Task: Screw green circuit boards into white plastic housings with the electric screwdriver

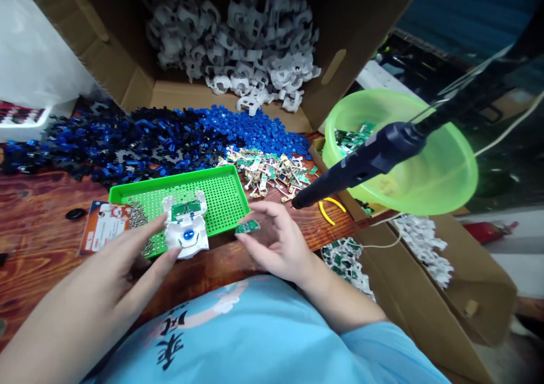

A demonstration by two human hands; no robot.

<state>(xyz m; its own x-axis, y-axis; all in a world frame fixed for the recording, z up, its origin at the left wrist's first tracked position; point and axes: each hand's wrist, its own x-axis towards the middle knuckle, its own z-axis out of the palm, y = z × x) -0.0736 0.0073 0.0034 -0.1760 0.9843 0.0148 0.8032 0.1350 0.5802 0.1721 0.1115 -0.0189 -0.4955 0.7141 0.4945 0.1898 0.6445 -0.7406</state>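
Observation:
A white plastic housing sits over the front edge of a green perforated tray. Fitted in it are a green circuit board and a round blue part. My left hand grips the housing's left side, with the thumb at its lower corner and a finger higher up. To the right of the tray, my right hand pinches a small green circuit board between thumb and fingers. Small metal screws lie at the tray's left end, partly hidden behind my left hand.
A dark electric screwdriver hangs at the right, before a yellow-green bowl with boards. Blue and black parts and small boards with wires are heaped behind the tray. White shells fill a cardboard box. Yellow-handled pliers lie right.

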